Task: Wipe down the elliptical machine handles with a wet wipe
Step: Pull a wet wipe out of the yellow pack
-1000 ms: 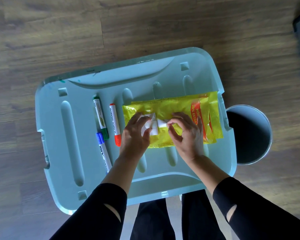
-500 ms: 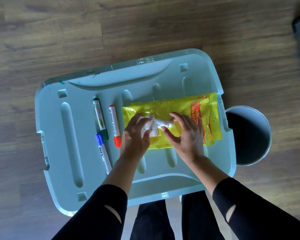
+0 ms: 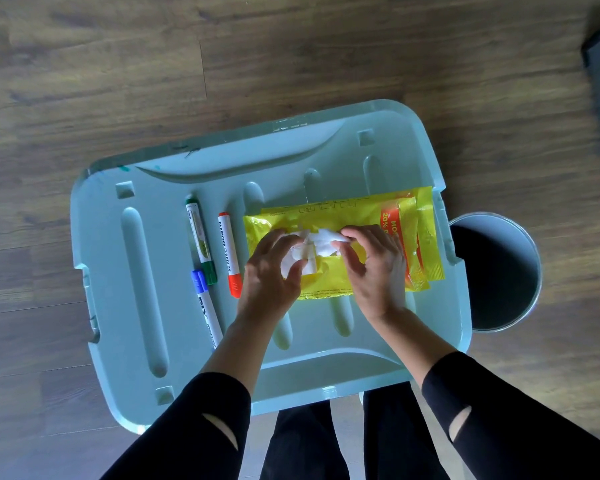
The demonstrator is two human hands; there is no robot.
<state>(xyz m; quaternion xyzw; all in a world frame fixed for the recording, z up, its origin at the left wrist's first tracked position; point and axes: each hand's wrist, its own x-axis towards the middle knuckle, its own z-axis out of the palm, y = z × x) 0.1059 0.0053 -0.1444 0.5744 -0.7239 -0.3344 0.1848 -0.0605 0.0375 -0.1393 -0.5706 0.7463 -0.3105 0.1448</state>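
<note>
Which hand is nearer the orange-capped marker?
Left. The left hand sits just right of the orange-capped marker, close beside it; the right hand is farther right, over the yellow wipes pack, pinching the wipe.

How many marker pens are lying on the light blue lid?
3. The green-capped marker lies leftmost, the red-capped marker just right of it, the blue-capped marker below the green one, nearer the person. The yellow wipes pack could hide more.

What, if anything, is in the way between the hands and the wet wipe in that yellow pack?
Nothing visible. The right hand pinches the wet wipe poking out of the yellow pack, and the left hand grips the pack at its opening. The elliptical machine is out of view.
</note>
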